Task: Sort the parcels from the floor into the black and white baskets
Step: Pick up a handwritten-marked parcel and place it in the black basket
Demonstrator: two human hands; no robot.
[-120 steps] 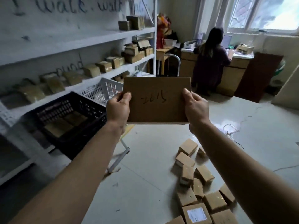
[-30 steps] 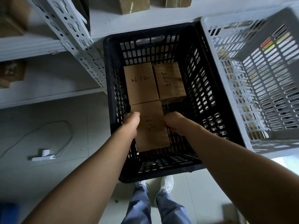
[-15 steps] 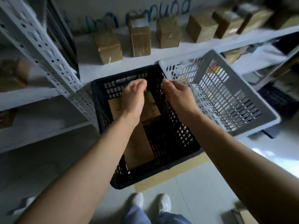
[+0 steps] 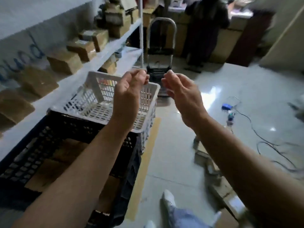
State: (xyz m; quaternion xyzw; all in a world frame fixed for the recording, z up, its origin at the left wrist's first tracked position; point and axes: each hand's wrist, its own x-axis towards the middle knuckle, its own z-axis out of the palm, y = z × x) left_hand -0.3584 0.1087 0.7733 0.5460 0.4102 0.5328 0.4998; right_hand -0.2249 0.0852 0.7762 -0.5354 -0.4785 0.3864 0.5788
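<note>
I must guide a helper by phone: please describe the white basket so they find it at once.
Along the left wall runs a white shelf of brown boxes. Beside it stand two slotted baskets: the black basket nearer, the white basket farther, the only pale one.

black basket [image 4: 41,145], white basket [image 4: 92,83], brown parcels [image 4: 54,163]

Baskets at left, parcels at lower right.
The near basket [image 4: 31,155] sat at lower left with parcels [image 4: 65,153] in it. The far basket [image 4: 92,102] stood just above it in the frame, beside the shelf [image 4: 105,50] of boxes [image 4: 65,61]. Loose parcels [image 4: 218,183] lay on the floor [image 4: 172,145] at lower right, cables [image 4: 250,120] at right, a cart [image 4: 158,67] at upper centre.
</note>
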